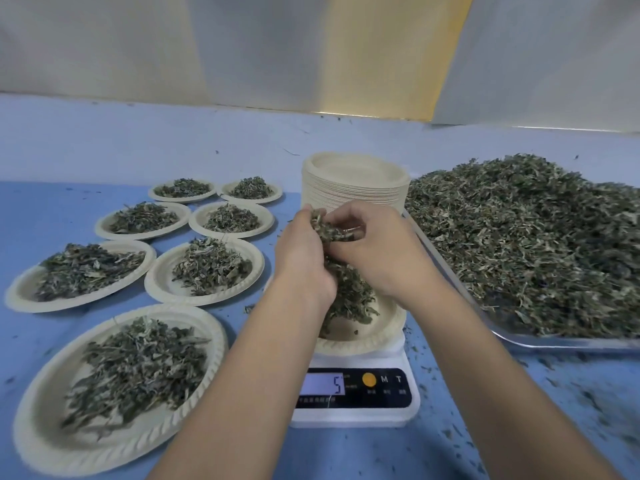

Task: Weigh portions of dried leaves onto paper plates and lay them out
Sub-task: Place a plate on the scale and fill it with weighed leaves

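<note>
Head: plate stack [353, 188] behind scale [353, 412], tray [571, 344] of leaves [536, 254] right, plates [162, 271] left

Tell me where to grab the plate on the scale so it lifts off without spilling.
Take the plate by its crimped near rim, coming from the person's side: fingers under, thumb on top, kept level, I'd judge. The leaves heap in the middle, the plate stack stands close behind and the tray crowds the right.
</note>
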Demonstrator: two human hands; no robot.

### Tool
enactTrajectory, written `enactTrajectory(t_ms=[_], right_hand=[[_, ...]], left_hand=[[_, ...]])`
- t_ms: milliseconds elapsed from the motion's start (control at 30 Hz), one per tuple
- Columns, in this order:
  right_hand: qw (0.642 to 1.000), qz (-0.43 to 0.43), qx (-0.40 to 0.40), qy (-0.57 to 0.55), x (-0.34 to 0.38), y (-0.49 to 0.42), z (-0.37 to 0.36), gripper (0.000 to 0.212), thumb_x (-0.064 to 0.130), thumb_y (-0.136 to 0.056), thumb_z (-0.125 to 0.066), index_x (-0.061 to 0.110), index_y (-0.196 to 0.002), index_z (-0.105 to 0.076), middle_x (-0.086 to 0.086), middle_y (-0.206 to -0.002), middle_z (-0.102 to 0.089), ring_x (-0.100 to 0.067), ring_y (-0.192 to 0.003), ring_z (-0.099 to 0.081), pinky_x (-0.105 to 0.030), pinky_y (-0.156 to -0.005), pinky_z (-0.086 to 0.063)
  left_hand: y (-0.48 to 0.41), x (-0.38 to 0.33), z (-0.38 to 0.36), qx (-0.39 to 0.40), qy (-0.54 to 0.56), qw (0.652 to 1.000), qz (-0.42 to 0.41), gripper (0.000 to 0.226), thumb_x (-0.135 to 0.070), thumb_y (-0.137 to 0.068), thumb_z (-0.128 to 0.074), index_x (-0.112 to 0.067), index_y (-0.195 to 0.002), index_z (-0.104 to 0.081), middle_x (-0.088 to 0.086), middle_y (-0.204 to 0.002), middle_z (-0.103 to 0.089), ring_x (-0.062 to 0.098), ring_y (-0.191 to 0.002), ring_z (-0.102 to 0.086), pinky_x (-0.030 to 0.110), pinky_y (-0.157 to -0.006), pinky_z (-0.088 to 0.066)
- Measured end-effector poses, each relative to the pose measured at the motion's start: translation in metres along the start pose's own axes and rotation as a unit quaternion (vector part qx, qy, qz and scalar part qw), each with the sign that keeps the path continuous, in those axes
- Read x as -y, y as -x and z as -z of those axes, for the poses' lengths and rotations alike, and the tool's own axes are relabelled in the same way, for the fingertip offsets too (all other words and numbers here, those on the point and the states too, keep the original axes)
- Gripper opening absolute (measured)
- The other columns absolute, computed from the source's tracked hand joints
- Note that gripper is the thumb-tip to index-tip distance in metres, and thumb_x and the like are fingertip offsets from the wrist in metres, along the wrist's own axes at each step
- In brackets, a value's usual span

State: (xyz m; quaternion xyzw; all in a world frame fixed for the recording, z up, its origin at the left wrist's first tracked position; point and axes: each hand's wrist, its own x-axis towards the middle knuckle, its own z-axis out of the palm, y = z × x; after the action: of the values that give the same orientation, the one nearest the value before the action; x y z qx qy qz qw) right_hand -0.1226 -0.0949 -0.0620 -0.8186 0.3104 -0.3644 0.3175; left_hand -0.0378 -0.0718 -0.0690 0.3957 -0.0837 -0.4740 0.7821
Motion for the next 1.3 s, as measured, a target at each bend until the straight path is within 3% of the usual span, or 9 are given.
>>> enactTrajectory(t_ms=[67, 233, 333, 400, 467, 567, 867, 1000, 1300], right_hand=[[0.998, 0.018, -0.022, 0.049, 0.001, 0.002, 0.0, 0.032, 0.0, -0.076, -0.067, 0.021, -0.099, -0.072, 0.012, -0.097, -0.066, -0.002, -0.086, -0.053, -0.003, -0.071, -0.038], [0.992, 0.068, -0.008, 0.107, 0.007, 0.005, 0.0, 0.035, -0.001, -0.077, -0.065, 0.019, -0.103, -0.075, 0.005, -0.101, -0.07, 0.006, -0.084, -0.049, -0.002, -0.068, -0.034], [0.998, 0.04, 0.007, 0.051, 0.007, 0.005, 0.005, 0.032, 0.001, -0.077, -0.069, 0.021, -0.101, -0.075, 0.019, -0.082, -0.067, 0.013, -0.065, -0.053, 0.002, -0.064, -0.035], [1.0, 0.02, 0.018, 0.014, 0.008, 0.004, 0.009, 0.028, 0.004, -0.076, -0.073, 0.024, -0.097, -0.075, 0.022, -0.07, -0.063, 0.013, -0.06, -0.054, -0.004, -0.064, -0.04], [1.0, 0.009, 0.028, -0.01, 0.009, 0.003, 0.013, 0.026, 0.005, -0.076, -0.075, 0.024, -0.094, -0.074, 0.016, -0.076, -0.067, 0.006, -0.063, -0.056, -0.022, -0.075, -0.051], [1.0, -0.008, 0.027, -0.008, 0.007, 0.002, 0.018, 0.024, 0.006, -0.078, -0.074, 0.028, -0.089, -0.072, 0.014, -0.079, -0.067, -0.002, -0.065, -0.059, -0.029, -0.075, -0.054], [0.99, -0.039, 0.119, 0.067, 0.005, 0.002, 0.025, 0.015, 0.022, -0.082, -0.073, 0.03, -0.086, -0.06, 0.009, -0.081, -0.064, -0.003, -0.071, -0.057, -0.011, -0.067, -0.044], [0.989, -0.056, 0.132, 0.041, 0.004, 0.003, 0.026, 0.005, 0.027, -0.083, -0.071, 0.028, -0.084, -0.067, 0.007, -0.087, -0.071, -0.008, -0.084, -0.065, -0.023, -0.083, -0.048], [0.987, -0.049, 0.142, 0.059, 0.0, 0.002, 0.026, 0.007, 0.031, -0.081, -0.072, 0.028, -0.076, -0.076, 0.014, -0.079, -0.072, -0.003, -0.086, -0.064, -0.03, -0.088, -0.051]], left_hand=[[-0.002, 0.003, -0.001, -0.01, -0.02, 0.999, -0.027, 0.028, -0.031, -0.098, -0.044, -0.015, -0.079, -0.057, 0.006, -0.083, -0.063, 0.022, -0.079, -0.064, 0.034, -0.078, -0.053], [0.0, 0.006, 0.001, -0.046, -0.053, 0.995, -0.071, 0.025, -0.028, -0.097, -0.048, -0.016, -0.079, -0.061, 0.002, -0.085, -0.066, 0.019, -0.08, -0.063, 0.037, -0.089, -0.052], [0.0, 0.0, 0.002, -0.056, -0.03, 0.995, -0.072, 0.026, -0.025, -0.098, -0.048, -0.013, -0.077, -0.057, 0.009, -0.089, -0.063, 0.026, -0.088, -0.062, 0.043, -0.094, -0.05], [0.0, -0.005, 0.003, -0.054, -0.006, 0.997, -0.058, 0.025, -0.025, -0.099, -0.047, -0.011, -0.079, -0.056, 0.012, -0.093, -0.062, 0.028, -0.086, -0.063, 0.042, -0.087, -0.054], [-0.003, -0.009, 0.005, -0.06, 0.006, 0.997, -0.056, 0.026, -0.026, -0.1, -0.045, -0.012, -0.079, -0.053, 0.008, -0.083, -0.06, 0.022, -0.068, -0.059, 0.028, -0.06, -0.056], [-0.005, -0.014, 0.008, -0.069, 0.023, 0.996, -0.052, 0.031, -0.027, -0.101, -0.042, -0.014, -0.074, -0.049, -0.001, -0.065, -0.05, 0.011, -0.05, -0.048, 0.013, -0.037, -0.039], [-0.005, -0.019, 0.013, -0.062, 0.067, 0.996, -0.025, 0.035, -0.028, -0.101, -0.042, -0.014, -0.069, -0.048, -0.001, -0.059, -0.048, 0.01, -0.038, -0.048, 0.016, -0.044, -0.043], [-0.006, -0.02, 0.015, -0.069, 0.077, 0.994, -0.022, 0.035, -0.024, -0.101, -0.042, -0.013, -0.069, -0.048, 0.0, -0.059, -0.048, 0.01, -0.034, -0.048, 0.015, -0.042, -0.041], [-0.004, -0.022, 0.015, -0.067, 0.121, 0.99, -0.013, 0.033, -0.02, -0.1, -0.043, -0.009, -0.069, -0.049, 0.001, -0.062, -0.048, 0.012, -0.051, -0.047, 0.015, -0.042, -0.047]])
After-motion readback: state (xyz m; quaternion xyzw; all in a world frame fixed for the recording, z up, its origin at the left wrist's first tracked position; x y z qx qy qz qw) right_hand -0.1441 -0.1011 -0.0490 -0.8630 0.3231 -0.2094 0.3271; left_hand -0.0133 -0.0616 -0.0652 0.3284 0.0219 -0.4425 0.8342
